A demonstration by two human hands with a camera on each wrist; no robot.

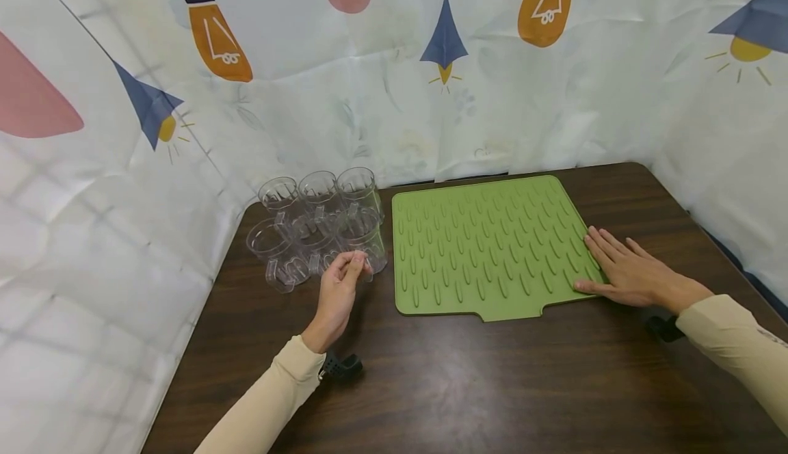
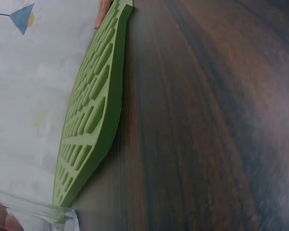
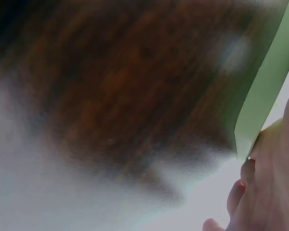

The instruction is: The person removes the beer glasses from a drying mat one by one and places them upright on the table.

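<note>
Several clear handled mugs (image 1: 269, 241) stand in two rows on the left of the table. My left hand (image 1: 335, 293) pinches the handle of the front right mug (image 1: 362, 232); part of that mug's rim also shows at the lower left of the left wrist view. On the right, my right hand (image 1: 631, 273) lies with straight fingers across the right edge of a green ridged drying mat (image 1: 486, 242). In the right wrist view that hand (image 3: 274, 178) is beside the mat's edge (image 3: 260, 101).
The dark wooden table (image 1: 443, 385) stretches in front of the mat and mugs. A white printed cloth (image 1: 394, 119) hangs behind the table's far edge and along both sides. The mat has a short tab on its near edge.
</note>
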